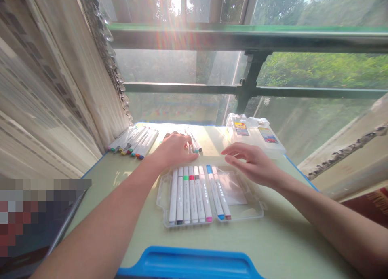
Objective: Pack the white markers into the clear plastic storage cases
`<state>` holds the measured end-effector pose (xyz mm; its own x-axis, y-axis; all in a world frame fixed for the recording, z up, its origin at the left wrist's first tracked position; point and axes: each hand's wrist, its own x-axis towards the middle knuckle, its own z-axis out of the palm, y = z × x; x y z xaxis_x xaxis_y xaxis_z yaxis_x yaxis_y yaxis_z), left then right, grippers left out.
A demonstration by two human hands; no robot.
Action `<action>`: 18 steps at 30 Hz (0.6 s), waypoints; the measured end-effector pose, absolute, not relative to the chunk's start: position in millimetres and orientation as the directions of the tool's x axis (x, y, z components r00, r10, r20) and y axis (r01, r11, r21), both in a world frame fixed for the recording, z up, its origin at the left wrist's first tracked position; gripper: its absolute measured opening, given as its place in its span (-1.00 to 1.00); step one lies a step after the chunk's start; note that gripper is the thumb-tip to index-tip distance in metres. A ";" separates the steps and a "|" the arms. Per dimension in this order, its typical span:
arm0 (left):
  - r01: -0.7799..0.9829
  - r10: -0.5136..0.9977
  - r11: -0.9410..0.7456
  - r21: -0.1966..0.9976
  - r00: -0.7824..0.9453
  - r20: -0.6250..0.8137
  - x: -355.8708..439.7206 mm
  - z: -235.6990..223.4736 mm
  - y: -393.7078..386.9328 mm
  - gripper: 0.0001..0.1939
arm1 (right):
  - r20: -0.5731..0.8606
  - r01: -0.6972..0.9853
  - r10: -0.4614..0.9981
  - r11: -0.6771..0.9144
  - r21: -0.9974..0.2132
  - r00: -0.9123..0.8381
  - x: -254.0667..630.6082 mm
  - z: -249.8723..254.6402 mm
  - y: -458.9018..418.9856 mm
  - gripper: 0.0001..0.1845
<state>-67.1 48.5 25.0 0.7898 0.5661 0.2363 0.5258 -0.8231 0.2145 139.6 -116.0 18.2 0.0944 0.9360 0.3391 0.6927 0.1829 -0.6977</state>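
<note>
A clear plastic marker case (257, 210) lies open on the table, holding a row of white markers (186, 198) with coloured ends. Two more markers, one a blue marker (214, 194), lean slightly apart from that row. My left hand (176, 147) reaches past the case, over loose markers (196, 141) at the back. Its fingers bend downward with the thumb apart; the fingertips are partly hidden, and no marker shows clearly in its grip. Above the right side of the case hovers my right hand (250, 159), thumb and fingers apart, with nothing between them.
A pile of white markers (138, 141) lies at the back left. At the back right sits a clear lidded case (254, 135) with labels. The table (127, 206) has a blue front tray (197, 263). Curtains (60, 68) hang left, and a railed window stands behind.
</note>
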 end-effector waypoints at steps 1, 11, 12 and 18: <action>0.526 0.566 -0.823 0.213 0.788 0.241 -66.5 24.2 48.0 -0.62 | 0.334 0.691 0.938 0.180 -0.700 0.095 139.7 18.1 -116.0 -0.77; 0.535 0.571 -0.821 0.200 0.782 0.251 -62.4 20.9 46.0 -0.66 | 0.345 0.689 0.934 0.191 -0.699 0.090 137.9 19.4 -116.7 -0.77; 0.532 0.566 -0.824 0.196 0.785 0.252 -62.4 20.4 46.1 -0.69 | 0.347 0.689 0.933 0.194 -0.699 0.090 137.8 19.5 -116.8 -0.77; 0.565 0.584 -0.812 0.148 0.781 0.223 -62.0 21.5 43.2 -0.72 | 0.341 0.694 0.936 0.191 -0.694 0.084 138.5 18.3 -117.6 -0.77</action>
